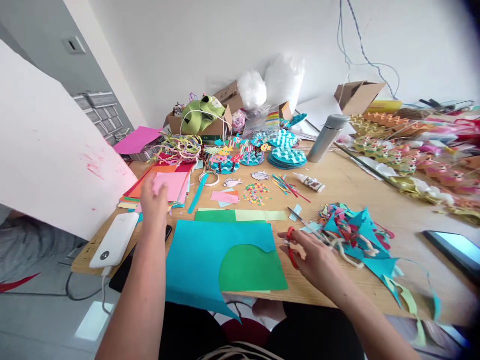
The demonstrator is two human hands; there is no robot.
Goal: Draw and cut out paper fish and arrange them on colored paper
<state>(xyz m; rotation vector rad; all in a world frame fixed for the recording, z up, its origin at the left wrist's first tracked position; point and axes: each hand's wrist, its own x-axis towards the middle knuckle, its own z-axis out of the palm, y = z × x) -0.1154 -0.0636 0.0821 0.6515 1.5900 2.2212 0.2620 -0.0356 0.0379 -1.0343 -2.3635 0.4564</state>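
Note:
My left hand (153, 197) is over the left edge of the pink paper (172, 185), which tops a stack of coloured sheets. Its thumb and fingers are apart; whether they touch the paper is unclear. In my right hand (313, 252) are red-handled scissors (291, 256), resting low over the table, their blades hard to make out. Between my hands lies a blue sheet (198, 257) with a curved piece cut out of its right side. A green sheet (251, 272) shows through that curve. The blue sheet's lower corner hangs over the table edge.
Paper scraps (360, 230) are heaped beyond my right hand. A glue bottle (309, 182), a grey flask (327, 139) and blue paper discs (287, 157) stand or lie farther back. A white power bank (114, 240) is at left, a phone (453, 252) at right.

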